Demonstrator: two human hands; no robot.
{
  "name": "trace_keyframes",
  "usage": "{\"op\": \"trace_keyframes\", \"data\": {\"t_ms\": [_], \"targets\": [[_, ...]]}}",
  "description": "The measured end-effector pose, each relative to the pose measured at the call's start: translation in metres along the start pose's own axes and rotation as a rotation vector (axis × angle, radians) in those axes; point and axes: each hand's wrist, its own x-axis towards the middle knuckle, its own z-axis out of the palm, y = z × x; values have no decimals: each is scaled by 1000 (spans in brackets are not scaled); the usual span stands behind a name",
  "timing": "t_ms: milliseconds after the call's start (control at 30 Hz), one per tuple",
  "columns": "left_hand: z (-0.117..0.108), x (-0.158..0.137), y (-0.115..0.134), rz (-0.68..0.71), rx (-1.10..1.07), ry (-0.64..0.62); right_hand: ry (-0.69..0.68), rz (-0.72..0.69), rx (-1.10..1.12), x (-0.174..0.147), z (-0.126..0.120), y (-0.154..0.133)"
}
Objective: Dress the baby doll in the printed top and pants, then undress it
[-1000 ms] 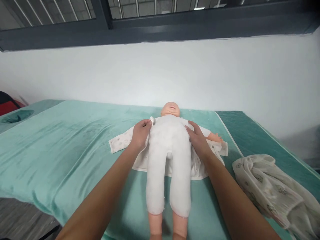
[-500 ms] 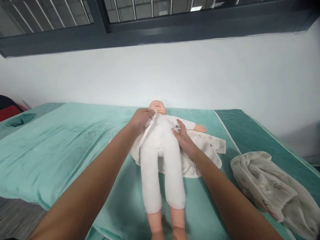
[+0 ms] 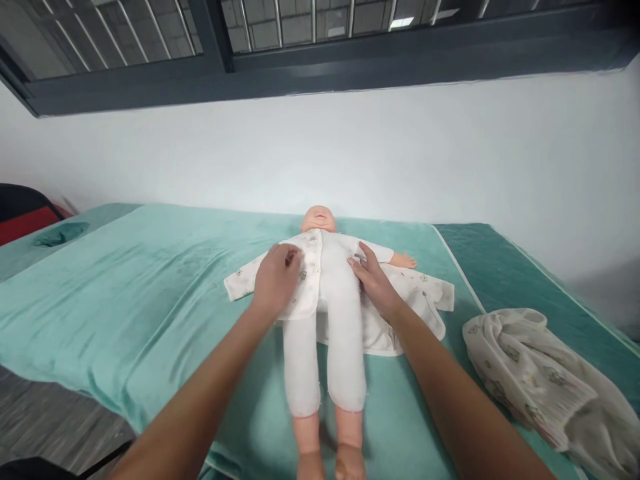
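Observation:
A baby doll (image 3: 341,313) with a white cloth body lies on its back, head toward the wall. A white patterned baby jacket (image 3: 311,287) is spread beneath it, with the left-side front panel lying over the chest and that sleeve covering the doll's arm. The right-side panel and sleeve lie flat on the bed, and the doll's bare arm rests above them. My left hand (image 3: 277,277) is over the covered chest, fingers curled with nothing visible in them. Against the doll's right-hand side in the view rests my right hand (image 3: 374,280), thumb and fingers apart.
A crumpled patterned white garment (image 3: 530,373) lies on the right of the green bed cover (image 3: 150,287). Behind the bed stands a white wall (image 3: 250,160) below a dark window frame (image 3: 350,63). A red and black object (image 3: 25,217) is at far left.
My left hand has let go of the jacket's edge and moved down toward me. The left panel now lies over the doll's chest. My right hand stays by the doll's side.

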Motion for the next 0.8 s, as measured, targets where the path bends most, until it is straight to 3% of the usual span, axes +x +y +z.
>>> {"op": "trace_keyframes", "data": {"t_ms": [133,300,467,600,700,800], "targets": [[-3,-51,-22,-1,40,85,3,47,54,0,1,-3],[-9,-91,-15,-257,-87,6,54,83,114,-2,1,-5],[-15,-104,8,-164,-107,-72,69,65,138,-2,0,1],[-21,-95,-9,-199,-170,-23,85,49,111,-2,-2,5],[-25,-77,-47,-53,175,122,81,37,107,-1,-3,7],[-27,-57,-88,-58,535,60,74,45,114,-1,-4,9]]}}
